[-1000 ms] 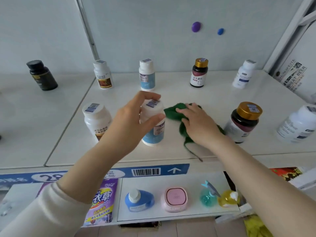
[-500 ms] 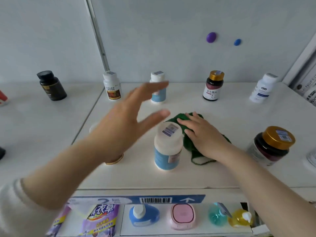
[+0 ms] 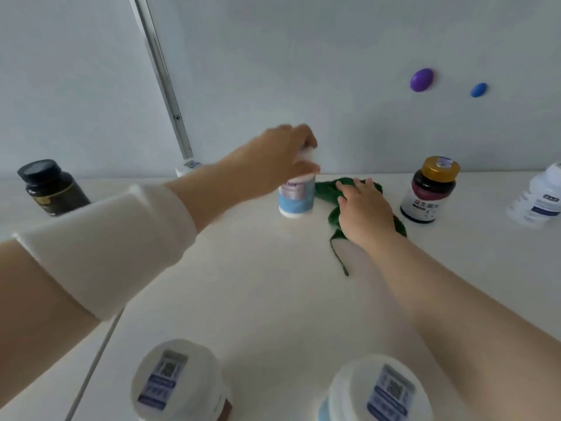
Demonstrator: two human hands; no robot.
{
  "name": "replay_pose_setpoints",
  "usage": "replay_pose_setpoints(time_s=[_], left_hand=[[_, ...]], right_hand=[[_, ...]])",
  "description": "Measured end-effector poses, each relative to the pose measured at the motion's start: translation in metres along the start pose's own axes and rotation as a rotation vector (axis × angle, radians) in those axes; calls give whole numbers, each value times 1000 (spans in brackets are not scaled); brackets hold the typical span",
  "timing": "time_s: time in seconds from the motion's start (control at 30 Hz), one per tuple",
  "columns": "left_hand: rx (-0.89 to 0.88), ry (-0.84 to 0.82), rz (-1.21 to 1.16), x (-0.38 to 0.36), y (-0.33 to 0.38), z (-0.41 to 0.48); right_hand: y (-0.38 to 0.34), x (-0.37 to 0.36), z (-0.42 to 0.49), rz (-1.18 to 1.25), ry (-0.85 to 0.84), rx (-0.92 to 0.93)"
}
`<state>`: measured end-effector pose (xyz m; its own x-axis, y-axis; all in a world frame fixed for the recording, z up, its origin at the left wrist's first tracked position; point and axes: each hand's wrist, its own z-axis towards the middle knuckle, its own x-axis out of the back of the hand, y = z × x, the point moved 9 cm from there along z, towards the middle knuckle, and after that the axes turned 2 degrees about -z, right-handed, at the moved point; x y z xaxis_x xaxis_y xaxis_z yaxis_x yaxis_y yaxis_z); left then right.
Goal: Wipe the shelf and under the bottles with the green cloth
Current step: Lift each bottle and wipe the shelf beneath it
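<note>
My left hand (image 3: 282,159) grips the cap of a white bottle with a blue label (image 3: 296,197) at the back of the white shelf (image 3: 258,284). The bottle's base looks slightly off the surface and tilted. My right hand (image 3: 362,212) lies flat on the green cloth (image 3: 331,192), which sits right beside that bottle, its loose thread trailing toward me. Two white-capped bottles (image 3: 174,381) (image 3: 381,390) stand at the front edge below my arms.
A dark bottle with a gold cap (image 3: 429,191) stands just right of the cloth. A white bottle (image 3: 538,199) is at the far right, a black bottle (image 3: 50,188) at the far left. Another white cap (image 3: 189,167) peeks behind my left forearm. The back wall holds two magnets (image 3: 422,80).
My left hand let go of the front blue-label bottle, reached to the back row and closed on the rear blue-label bottle. My right hand slid the cloth toward the back wall. The view moved forward.
</note>
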<state>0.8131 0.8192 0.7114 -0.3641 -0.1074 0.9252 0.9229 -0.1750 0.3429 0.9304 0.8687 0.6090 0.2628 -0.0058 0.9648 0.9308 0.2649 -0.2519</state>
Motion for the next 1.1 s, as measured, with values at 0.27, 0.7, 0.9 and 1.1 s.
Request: replay_pose_setpoints(time_s=[0.27,0.7,0.9,1.1], left_hand=[[-21,378,-74,99,-6,-10],[-121,233,-116,68,22,-13],[-151,115,-132,38,47,-8],[-172,31,-70,12,55,-5]], right_hand=[[-67,-20,5,5,-202,311],[-120,-18,-104,170,-515,762],[-106,-8,-123,76,-636,801],[-54,5,-122,-99,-756,759]])
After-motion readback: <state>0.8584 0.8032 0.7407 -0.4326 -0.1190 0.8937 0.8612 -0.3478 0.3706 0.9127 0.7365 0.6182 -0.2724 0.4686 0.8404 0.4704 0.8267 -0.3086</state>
